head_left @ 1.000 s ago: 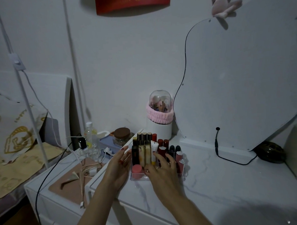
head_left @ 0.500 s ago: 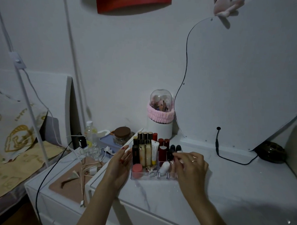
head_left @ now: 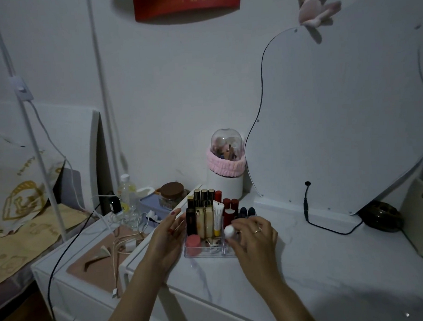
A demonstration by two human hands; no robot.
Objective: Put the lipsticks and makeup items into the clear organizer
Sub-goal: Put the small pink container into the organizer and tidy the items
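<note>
The clear organizer (head_left: 205, 254) stands on the white marble-patterned table top. It holds several upright lipsticks (head_left: 228, 208), gold and black tubes (head_left: 202, 197), a white tube (head_left: 217, 217) and a pink-capped jar (head_left: 193, 241) in the front left cell. My left hand (head_left: 166, 240) lies flat against the organizer's left wall, fingers apart. My right hand (head_left: 254, 238) is at its right front, fingers closed around a small white-capped item (head_left: 229, 231) held over the front cells.
A white brush holder with a clear dome and pink band (head_left: 226, 164) stands behind the organizer. A large mirror (head_left: 337, 118) leans on the wall, its black cable (head_left: 329, 228) on the table. Left, a lower cabinet carries cables, a bottle (head_left: 126, 195) and a brown-lidded jar (head_left: 172, 194).
My right hand moved off the organizer's front to its right side, then came back left holding the white-capped item upright. The left hand stayed against the left wall.
</note>
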